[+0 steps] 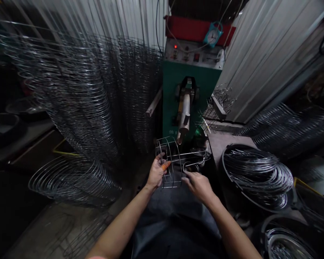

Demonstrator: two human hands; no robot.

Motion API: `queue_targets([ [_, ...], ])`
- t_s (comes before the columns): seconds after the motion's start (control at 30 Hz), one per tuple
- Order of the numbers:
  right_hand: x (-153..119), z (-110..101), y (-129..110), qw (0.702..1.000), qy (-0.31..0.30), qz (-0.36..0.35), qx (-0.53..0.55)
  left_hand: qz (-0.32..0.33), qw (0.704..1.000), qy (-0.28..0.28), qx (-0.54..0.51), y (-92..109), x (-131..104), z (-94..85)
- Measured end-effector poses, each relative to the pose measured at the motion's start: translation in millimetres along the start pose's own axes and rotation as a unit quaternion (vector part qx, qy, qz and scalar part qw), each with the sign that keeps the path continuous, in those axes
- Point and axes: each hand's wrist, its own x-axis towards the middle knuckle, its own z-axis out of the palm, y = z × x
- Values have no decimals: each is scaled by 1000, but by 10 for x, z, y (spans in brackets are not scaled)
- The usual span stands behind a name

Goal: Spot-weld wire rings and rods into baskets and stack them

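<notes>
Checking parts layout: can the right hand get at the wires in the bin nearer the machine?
Probably yes: the wires lie exposed in the open bin, right of the right hand; nothing visible blocks the way.

The head camera looks forward and down, dark clothing (175, 235) near at six o'clock, a green machine (172, 77) farther at twelve.

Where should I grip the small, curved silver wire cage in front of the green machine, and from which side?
The small, curved silver wire cage is probably best pinched by the wires on its left side, coming from the left: its open grid leaves gaps for fingers, and the bare left hand holds it there.
</notes>
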Motion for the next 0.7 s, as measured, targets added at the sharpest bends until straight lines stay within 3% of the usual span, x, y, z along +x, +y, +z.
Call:
queue_targets([
  [0.13, 291, -391, 122, 991, 116, -51, -49, -25, 1000, -7, -10, 18, 96, -32],
  [0.2, 556, -431, 281, 988, 116, -69, -72, -28, 999, -15, -20, -3, 130, -32],
  [0.33, 947, -290, 592, 997, -16, -74, -17, -43, 998, -10, -37, -30, 206, -38],
  [0.4, 1018, -211, 659, 996, -40, -64, 50, -51, 998, 6, -38, -25, 251, -47],
  [0.5, 1052, -137, 661, 993, 5, -46, 107, -56, 998, 20, -32, -11, 312, -37],
  [0.7, 1155, -59, 668, 995, 50, -43, 73, -63, 997, 32, -35, -17, 393, 84],
])
